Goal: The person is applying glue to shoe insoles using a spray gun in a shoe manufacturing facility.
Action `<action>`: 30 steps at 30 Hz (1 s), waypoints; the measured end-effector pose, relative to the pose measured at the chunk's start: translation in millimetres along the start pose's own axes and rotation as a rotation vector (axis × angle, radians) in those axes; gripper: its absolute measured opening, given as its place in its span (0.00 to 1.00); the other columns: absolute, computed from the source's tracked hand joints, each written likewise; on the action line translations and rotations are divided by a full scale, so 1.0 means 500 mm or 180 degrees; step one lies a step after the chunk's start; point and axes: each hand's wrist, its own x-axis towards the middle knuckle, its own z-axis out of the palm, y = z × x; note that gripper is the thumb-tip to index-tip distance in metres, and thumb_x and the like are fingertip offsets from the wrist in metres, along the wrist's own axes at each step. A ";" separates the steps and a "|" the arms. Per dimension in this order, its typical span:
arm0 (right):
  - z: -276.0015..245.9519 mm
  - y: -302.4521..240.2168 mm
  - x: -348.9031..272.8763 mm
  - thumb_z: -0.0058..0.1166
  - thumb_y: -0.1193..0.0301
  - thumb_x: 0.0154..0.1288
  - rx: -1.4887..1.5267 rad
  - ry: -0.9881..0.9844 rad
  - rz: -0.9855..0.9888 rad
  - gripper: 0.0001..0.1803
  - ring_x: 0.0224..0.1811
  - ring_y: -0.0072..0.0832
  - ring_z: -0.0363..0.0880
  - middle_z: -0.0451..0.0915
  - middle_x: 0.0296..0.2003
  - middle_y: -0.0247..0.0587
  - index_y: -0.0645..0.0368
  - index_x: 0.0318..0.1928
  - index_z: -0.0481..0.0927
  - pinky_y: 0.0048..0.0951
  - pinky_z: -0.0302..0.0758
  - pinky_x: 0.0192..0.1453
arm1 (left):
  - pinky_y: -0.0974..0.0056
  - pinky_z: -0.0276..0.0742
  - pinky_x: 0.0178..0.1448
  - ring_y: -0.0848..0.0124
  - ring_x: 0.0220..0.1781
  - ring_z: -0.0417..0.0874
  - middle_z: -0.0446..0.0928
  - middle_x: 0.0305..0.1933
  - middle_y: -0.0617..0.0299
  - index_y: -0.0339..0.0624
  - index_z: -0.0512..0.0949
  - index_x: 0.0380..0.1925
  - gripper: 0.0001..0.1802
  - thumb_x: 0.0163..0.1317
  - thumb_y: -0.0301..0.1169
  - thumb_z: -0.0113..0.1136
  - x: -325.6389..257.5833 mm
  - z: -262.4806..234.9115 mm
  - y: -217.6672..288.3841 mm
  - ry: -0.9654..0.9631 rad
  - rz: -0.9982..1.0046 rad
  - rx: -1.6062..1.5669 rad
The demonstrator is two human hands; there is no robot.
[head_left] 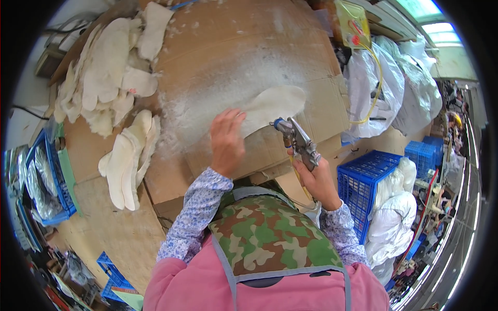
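Note:
A pale, fuzzy insole point(282, 99) lies over the cardboard point(228, 41) in front of me, its wide end toward the right. My left hand point(228, 142) is at its left part, fingers bent together over it; the thumb is hidden. In my right hand point(318, 179) is a metal spray gun point(301, 141), gripped by its handle. Its blue-ringed nozzle points left, close to the near edge of the insole. A yellow hose point(301, 179) runs down from the gun beside my wrist.
Heaped insoles point(106, 62) lie at the far left, with a smaller stack point(129, 160) nearer me. White residue point(223, 78) coats the cardboard. Right of the table stand a blue crate point(358, 192), white bags point(371, 78) and a yellow container point(353, 23). Another blue crate point(65, 186) is at left.

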 end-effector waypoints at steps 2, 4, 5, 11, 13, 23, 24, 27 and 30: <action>-0.025 -0.001 0.007 0.51 0.77 0.63 0.0462 -0.0018 0.0306 0.14 0.23 0.19 0.70 0.78 0.33 0.37 0.63 0.50 0.75 0.21 0.70 0.29 | 0.49 0.52 0.69 0.53 0.67 0.59 0.61 0.64 0.51 0.39 0.66 0.58 0.27 0.55 0.26 0.53 0.046 0.048 0.031 -0.0233 0.0235 0.0223; -0.056 0.011 0.015 0.49 0.72 0.66 0.1197 0.0089 0.0538 0.13 0.17 0.12 0.65 0.80 0.38 0.34 0.63 0.50 0.75 0.15 0.64 0.20 | 0.49 0.47 0.72 0.54 0.72 0.53 0.55 0.70 0.51 0.39 0.62 0.62 0.31 0.56 0.28 0.54 0.071 0.092 0.049 -0.0474 0.0512 0.0391; -0.072 0.010 0.016 0.49 0.72 0.66 0.1183 0.0183 0.0567 0.13 0.17 0.12 0.65 0.80 0.38 0.34 0.63 0.50 0.75 0.15 0.64 0.20 | 0.48 0.42 0.73 0.55 0.74 0.48 0.50 0.72 0.53 0.40 0.58 0.65 0.34 0.57 0.31 0.53 0.074 0.114 0.043 -0.0685 0.0380 0.0289; -0.168 0.025 0.006 0.44 0.63 0.69 0.2066 0.0226 0.0294 0.23 0.16 0.10 0.59 0.79 0.45 0.43 0.67 0.56 0.71 0.13 0.57 0.19 | 0.45 0.33 0.74 0.58 0.76 0.41 0.43 0.75 0.55 0.44 0.52 0.68 0.38 0.59 0.37 0.53 0.059 0.160 0.009 -0.1013 0.0306 0.0426; -0.178 0.033 -0.002 0.44 0.63 0.69 0.2082 0.0296 0.0248 0.23 0.15 0.10 0.58 0.79 0.45 0.43 0.68 0.57 0.70 0.12 0.57 0.19 | 0.44 0.33 0.74 0.58 0.76 0.42 0.44 0.75 0.54 0.44 0.53 0.68 0.37 0.59 0.36 0.53 0.065 0.148 0.019 -0.0927 0.0364 0.0356; -0.169 0.019 -0.009 0.48 0.63 0.68 0.2106 -0.0333 0.0170 0.18 0.17 0.11 0.62 0.80 0.34 0.35 0.62 0.52 0.74 0.13 0.60 0.20 | 0.43 0.46 0.69 0.55 0.65 0.64 0.70 0.53 0.59 0.48 0.75 0.43 0.17 0.52 0.23 0.56 0.172 0.021 0.270 0.0222 0.1177 -0.1308; -0.167 0.023 -0.011 0.48 0.64 0.69 0.2070 -0.0386 0.0278 0.15 0.17 0.11 0.63 0.76 0.28 0.32 0.61 0.48 0.74 0.14 0.59 0.20 | 0.43 0.46 0.69 0.55 0.65 0.64 0.70 0.53 0.59 0.48 0.75 0.43 0.17 0.52 0.23 0.56 0.183 0.016 0.297 0.0238 0.1163 -0.1296; -0.155 0.030 -0.011 0.48 0.66 0.69 0.1909 -0.0521 0.0391 0.08 0.16 0.12 0.64 0.66 0.16 0.25 0.58 0.36 0.72 0.16 0.59 0.20 | 0.50 0.49 0.68 0.54 0.65 0.63 0.70 0.49 0.57 0.45 0.74 0.42 0.15 0.51 0.24 0.58 0.197 0.018 0.340 -0.0115 0.1179 -0.1542; -0.146 0.033 -0.014 0.49 0.65 0.69 0.1803 -0.0640 0.0291 0.11 0.16 0.13 0.65 0.67 0.16 0.26 0.57 0.31 0.69 0.17 0.59 0.20 | 0.50 0.49 0.67 0.54 0.65 0.62 0.69 0.48 0.58 0.46 0.71 0.37 0.14 0.50 0.26 0.60 0.194 0.021 0.344 -0.0323 0.1094 -0.1699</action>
